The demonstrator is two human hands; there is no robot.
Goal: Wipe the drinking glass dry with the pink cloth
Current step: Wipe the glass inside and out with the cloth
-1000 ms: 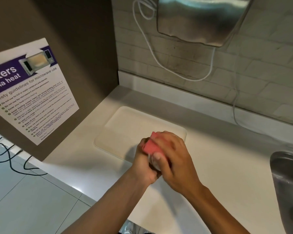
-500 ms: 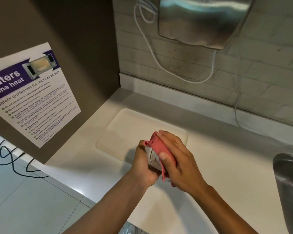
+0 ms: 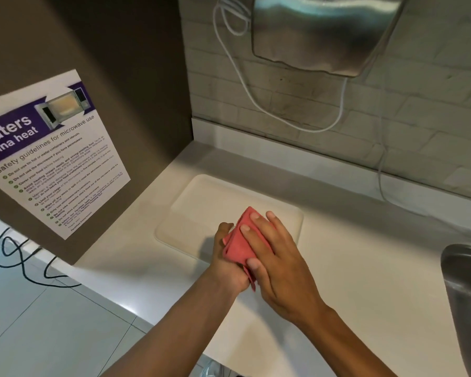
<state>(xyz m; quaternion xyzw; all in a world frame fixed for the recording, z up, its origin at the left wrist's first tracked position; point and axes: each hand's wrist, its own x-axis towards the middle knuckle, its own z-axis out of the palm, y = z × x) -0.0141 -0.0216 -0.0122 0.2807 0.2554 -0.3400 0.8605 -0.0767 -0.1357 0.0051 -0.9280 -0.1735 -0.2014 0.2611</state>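
The pink cloth is wrapped over the drinking glass, which it hides completely in this view. My left hand grips the covered glass from the left and below, above the white counter. My right hand lies over the cloth from the right, its fingers and thumb curled round the cloth and pressing it against the glass.
A cream mat lies on the white counter just behind my hands. A steel sink is at the right edge. A steel dispenser with a white cable hangs on the tiled wall. A brown panel with a poster stands left.
My right hand has slid the cloth round so that it now covers the glass, which showed between my hands half a second ago. Both hands stay in the same spot.
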